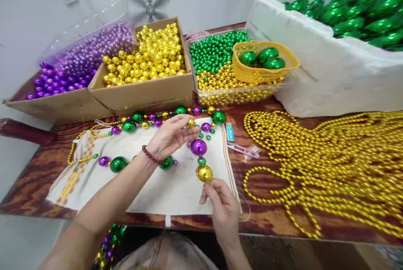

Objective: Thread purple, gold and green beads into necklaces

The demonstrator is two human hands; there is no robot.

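My left hand [173, 135], with a dark beaded bracelet at its wrist, is closed over the white cloth. A small gold bead [191, 123] shows between its thumb and fingers. My right hand [222, 207] pinches the lower end of a short bead string, at a large gold bead [204, 173]. Above that bead on the string come a small green bead [202, 161] and a large purple bead [198, 147], just below my left fingertips. Other strung beads, among them a large green bead [119, 164], lie on the cloth [170, 200], partly behind my left forearm.
Cardboard boxes [141, 93] hold purple and gold beads at the back left. A clear tray [233, 93] of green and gold beads supports a yellow basket [252, 74]. Gold bead strands [330, 169] cover the right side, below a white foam box [302, 77].
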